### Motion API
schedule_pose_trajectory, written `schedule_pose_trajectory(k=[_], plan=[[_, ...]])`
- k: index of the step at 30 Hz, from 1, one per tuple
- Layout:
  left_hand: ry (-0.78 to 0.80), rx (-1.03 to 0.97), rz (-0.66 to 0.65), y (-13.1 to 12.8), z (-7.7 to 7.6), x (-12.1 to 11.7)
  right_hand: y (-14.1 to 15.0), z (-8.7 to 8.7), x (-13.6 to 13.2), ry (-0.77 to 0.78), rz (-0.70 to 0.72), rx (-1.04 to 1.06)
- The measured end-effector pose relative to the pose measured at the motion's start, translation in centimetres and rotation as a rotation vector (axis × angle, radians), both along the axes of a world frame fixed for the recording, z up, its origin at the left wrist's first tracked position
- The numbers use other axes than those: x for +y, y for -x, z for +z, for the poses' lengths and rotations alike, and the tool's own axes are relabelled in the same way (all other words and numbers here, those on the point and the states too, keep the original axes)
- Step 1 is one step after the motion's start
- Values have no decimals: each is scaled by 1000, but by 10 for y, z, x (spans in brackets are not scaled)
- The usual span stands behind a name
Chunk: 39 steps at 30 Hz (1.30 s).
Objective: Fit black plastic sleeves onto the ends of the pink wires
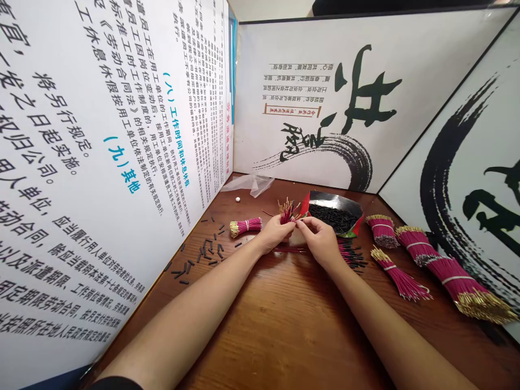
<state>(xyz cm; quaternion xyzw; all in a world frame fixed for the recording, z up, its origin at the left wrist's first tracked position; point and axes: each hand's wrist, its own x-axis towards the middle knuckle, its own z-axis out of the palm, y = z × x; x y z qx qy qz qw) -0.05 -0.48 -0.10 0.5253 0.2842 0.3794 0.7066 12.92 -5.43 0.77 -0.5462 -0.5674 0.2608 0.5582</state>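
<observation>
My left hand (275, 233) is closed around a small bunch of pink wires with gold tips (286, 210), held upright above the wooden table (284, 325). My right hand (320, 238) is beside it, its fingers pinched at the bunch; what they pinch is too small to name. Just behind the hands lies an open foil bag (335, 214) of short black tubes. A few loose pink wires (290, 250) lie on the table under my hands.
A tied pink wire bundle (246, 226) lies to the left, with several black tube pieces (203, 254) scattered near it. More tied bundles (442, 271) lie on the right. A clear plastic bag (252, 183) sits at the back. Printed boards (101, 162) wall in three sides.
</observation>
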Motion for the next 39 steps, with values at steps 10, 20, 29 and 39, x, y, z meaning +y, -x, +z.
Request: schedule_pose_trajectory(k=[10, 20, 29, 39], plan=[[30, -45, 28, 0, 4, -2, -4, -4, 1, -34, -42, -25], [79, -103, 59, 1, 5, -2, 0, -5, -6, -142, -95, -139], [86, -146, 18, 3, 3, 0, 5, -10, -2, -100, -67, 145], [113, -144, -13, 3, 2, 2, 2, -7, -1, -79, -64, 145]])
